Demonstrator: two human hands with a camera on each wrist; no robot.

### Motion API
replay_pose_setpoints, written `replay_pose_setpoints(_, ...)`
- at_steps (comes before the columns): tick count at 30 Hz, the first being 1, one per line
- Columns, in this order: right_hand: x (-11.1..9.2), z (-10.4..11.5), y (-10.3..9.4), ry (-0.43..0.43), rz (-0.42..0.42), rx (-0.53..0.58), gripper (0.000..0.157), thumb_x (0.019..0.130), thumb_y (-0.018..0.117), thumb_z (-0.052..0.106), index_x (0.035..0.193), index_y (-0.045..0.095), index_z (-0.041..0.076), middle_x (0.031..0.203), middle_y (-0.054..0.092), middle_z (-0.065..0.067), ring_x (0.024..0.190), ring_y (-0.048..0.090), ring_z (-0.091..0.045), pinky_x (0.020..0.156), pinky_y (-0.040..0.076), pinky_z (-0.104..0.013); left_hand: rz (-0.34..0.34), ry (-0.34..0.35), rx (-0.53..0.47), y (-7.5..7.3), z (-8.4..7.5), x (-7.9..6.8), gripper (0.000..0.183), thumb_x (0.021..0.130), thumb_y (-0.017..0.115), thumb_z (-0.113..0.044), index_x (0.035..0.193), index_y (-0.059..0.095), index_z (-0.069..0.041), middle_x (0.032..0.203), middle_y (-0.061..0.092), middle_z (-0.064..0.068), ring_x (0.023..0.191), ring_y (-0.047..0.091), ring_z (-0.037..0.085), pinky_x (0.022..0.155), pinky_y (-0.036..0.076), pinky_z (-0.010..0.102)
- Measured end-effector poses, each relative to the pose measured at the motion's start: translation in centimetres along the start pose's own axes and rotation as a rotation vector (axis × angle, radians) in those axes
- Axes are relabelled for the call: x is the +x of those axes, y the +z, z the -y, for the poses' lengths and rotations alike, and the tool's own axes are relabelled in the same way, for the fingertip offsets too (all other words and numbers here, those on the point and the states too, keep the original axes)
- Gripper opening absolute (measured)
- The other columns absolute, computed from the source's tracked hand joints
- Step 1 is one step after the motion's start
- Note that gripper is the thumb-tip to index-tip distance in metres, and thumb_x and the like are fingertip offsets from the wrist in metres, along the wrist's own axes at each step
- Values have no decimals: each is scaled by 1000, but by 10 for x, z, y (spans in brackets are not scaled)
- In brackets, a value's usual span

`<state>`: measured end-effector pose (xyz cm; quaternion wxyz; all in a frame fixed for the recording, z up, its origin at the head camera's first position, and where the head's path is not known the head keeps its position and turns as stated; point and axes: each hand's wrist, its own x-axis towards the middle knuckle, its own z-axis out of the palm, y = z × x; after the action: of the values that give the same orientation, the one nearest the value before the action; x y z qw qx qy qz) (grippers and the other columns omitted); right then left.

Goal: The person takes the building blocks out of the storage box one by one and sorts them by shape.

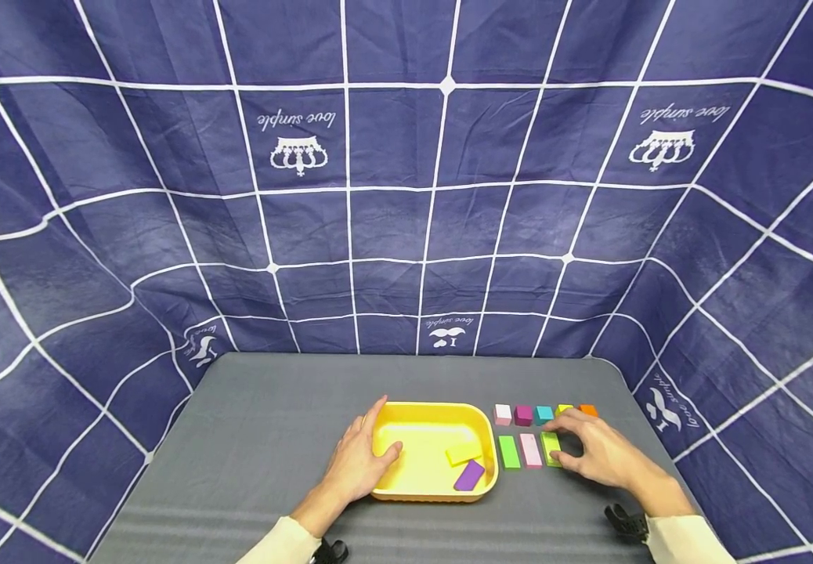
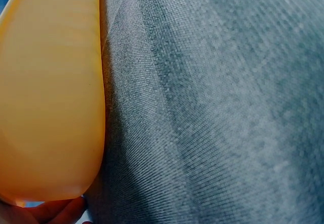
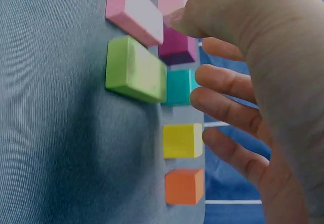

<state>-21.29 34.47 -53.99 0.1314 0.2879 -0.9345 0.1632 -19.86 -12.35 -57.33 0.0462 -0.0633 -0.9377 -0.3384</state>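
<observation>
My left hand holds the left end of a yellow plastic tub, its thumb over the rim; in the left wrist view its fingers show at the tub's end. Inside the tub lie a yellow block and a purple block. Over on the right, my right hand hovers with thumb and fingers spread above a lime-green block. The right wrist view shows that block standing on the cloth, with the fingers apart from it. A pink block stands beside it.
Behind the flat blocks runs a row of cubes: white-pink, magenta, teal, yellow and orange. A green block stands near the tub's right end. Blue gridded cloth walls in the grey table.
</observation>
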Motion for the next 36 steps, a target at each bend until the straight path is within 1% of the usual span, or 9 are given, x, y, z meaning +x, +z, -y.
replay_pose_setpoints(3, 4, 6, -1, 3, 9, -8, 41, 85, 101, 24, 123, 86, 22, 121, 78, 11, 110, 77, -12, 93, 67, -45, -3, -1, 0, -1, 1, 0, 92, 100, 88, -45, 179, 45, -29, 131, 73, 13, 123, 71, 36, 106, 57, 60)
replay_pose_setpoints(7, 10, 13, -2, -15, 26, -5, 41, 86, 99, 20, 125, 86, 22, 120, 78, 12, 110, 75, -10, 93, 67, -43, -6, -2, 3, -1, 1, 0, 91, 100, 88, -46, 179, 45, -30, 131, 72, 13, 123, 71, 36, 106, 58, 60)
replay_pose_setpoints(13, 18, 25, -4, -53, 41, -1, 42, 86, 98, 18, 126, 86, 21, 121, 78, 8, 108, 78, -13, 92, 67, -44, -7, -9, -1, -1, 1, -1, 91, 100, 87, -46, 179, 45, -30, 133, 72, 14, 124, 72, 37, 106, 58, 61)
replay_pose_setpoints(19, 28, 40, -3, -83, 40, 14, 42, 89, 96, 17, 130, 86, 20, 123, 78, 6, 110, 78, -15, 96, 67, -44, -9, -19, -5, -2, 0, -2, 90, 100, 87, -46, 179, 45, -32, 137, 73, 14, 126, 72, 37, 107, 58, 62)
replay_pose_setpoints(24, 40, 50, 0, -129, 59, 29, 47, 88, 97, 16, 134, 84, 22, 127, 78, 8, 114, 79, -19, 100, 68, -47, -9, -20, -12, -2, -1, -1, 89, 101, 87, -46, 179, 46, -30, 135, 72, 14, 126, 71, 37, 108, 57, 62)
replay_pose_setpoints(26, 45, 55, 2, -150, 70, 21, 48, 88, 98, 18, 135, 84, 22, 130, 78, 9, 118, 79, -18, 102, 67, -50, -10, -15, -11, -2, -1, 0, 89, 101, 87, -45, 178, 46, -29, 134, 73, 14, 125, 71, 37, 106, 58, 62)
replay_pose_setpoints(29, 52, 62, 4, -174, 85, 5, 46, 91, 99, 24, 133, 84, 21, 131, 77, 10, 121, 77, -17, 104, 66, -52, -8, -21, -11, 0, 0, 0, 89, 101, 87, -44, 178, 46, -28, 133, 72, 14, 124, 71, 37, 104, 59, 61)
replay_pose_setpoints(33, 63, 74, 6, -199, 102, 1, 47, 91, 100, 30, 134, 84, 20, 131, 77, 10, 117, 76, -15, 103, 65, -52, -8, -29, -11, 1, 0, 0, 88, 101, 87, -44, 178, 46, -29, 133, 72, 13, 123, 71, 36, 105, 58, 60)
replay_pose_setpoints(36, 71, 83, 8, -212, 125, 4, 49, 92, 101, 33, 136, 83, 20, 132, 76, 9, 118, 75, -16, 103, 64, -50, -13, -22, -13, 1, 0, 0, 88, 101, 87, -43, 178, 47, -28, 132, 72, 13, 123, 71, 35, 106, 57, 60)
